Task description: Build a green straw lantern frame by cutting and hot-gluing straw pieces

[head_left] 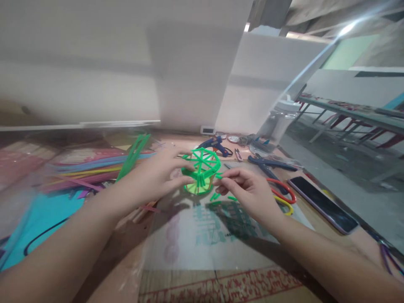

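Note:
A small round frame of bright green strips (205, 171), with spokes across its top and a pale green base, stands upright on a plastic sheet. My left hand (172, 170) curves around its left side, thumb at the front and fingers behind, holding it. To the right of the frame, my right hand (241, 185) pinches a short green piece (218, 176) between thumb and fingertips, close to the frame's side. Several short cut green pieces (216, 203) lie on the printed plastic sheet (186, 248) just below.
Behind the frame lies a blue glue gun (217, 145). Pliers (268, 166), scissors with red and yellow handles (288, 193) and a phone (322, 204) are on the right. Coloured strips (104, 166) and a turquoise sheet (52, 219) lie at left. A wall (189, 67) rises behind.

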The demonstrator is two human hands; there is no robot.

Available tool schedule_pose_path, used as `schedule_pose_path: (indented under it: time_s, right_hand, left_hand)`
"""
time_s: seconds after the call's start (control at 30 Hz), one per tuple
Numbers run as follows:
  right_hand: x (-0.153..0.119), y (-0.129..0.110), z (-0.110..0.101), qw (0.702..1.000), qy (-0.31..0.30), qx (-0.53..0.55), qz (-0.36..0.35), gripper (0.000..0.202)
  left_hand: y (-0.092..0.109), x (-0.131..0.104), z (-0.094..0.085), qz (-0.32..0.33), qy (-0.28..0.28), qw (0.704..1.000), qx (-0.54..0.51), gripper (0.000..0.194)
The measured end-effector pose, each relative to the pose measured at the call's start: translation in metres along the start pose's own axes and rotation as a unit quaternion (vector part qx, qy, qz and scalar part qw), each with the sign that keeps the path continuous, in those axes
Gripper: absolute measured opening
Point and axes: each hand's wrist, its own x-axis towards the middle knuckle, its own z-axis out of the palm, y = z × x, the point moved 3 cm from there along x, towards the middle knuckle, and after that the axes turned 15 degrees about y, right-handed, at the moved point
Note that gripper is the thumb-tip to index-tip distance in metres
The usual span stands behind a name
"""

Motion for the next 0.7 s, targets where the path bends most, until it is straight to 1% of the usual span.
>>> schedule_pose_path:
  time_s: [0.1, 0.17, 0.3, 0.43, 0.6, 0.67, 0.7]
  right_hand:
    - [-0.005, -0.005, 0.007, 1.0, -0.02, -0.006, 0.014, 0.017]
    - [-0.008, -0.007, 0.012, 0.999, -0.024, 0.004, 0.021, 0.017]
    - [-0.01, -0.008, 0.018, 0.999, -0.028, 0.017, 0.018, 0.016]
    - [-0.01, -0.007, 0.018, 0.999, -0.042, 0.004, -0.003, 0.013]
    - [-0.008, -0.008, 0.016, 0.99, -0.047, -0.105, -0.085, 0.01]
    - [-0.006, -0.006, 0.016, 0.988, -0.04, -0.114, -0.092, 0.011]
    - [-0.005, -0.003, 0.016, 0.991, -0.033, -0.102, -0.08, 0.013]
  left_hand:
    - [0.009, 0.003, -0.01, 0.006, 0.063, 0.998, -0.004, 0.023]
    - [0.02, 0.005, -0.011, 0.023, 0.094, 0.995, -0.015, 0.022]
    - [0.037, 0.005, 0.0, 0.061, 0.094, 0.993, -0.039, 0.017]
    - [0.039, 0.004, 0.008, 0.069, 0.096, 0.992, -0.042, 0.015]
    - [0.041, 0.005, 0.008, 0.066, 0.078, 0.994, -0.03, 0.015]
    - [0.041, 0.006, 0.005, 0.058, 0.085, 0.995, -0.018, 0.02]
    - [0.038, 0.006, 0.003, 0.05, 0.091, 0.995, -0.006, 0.024]
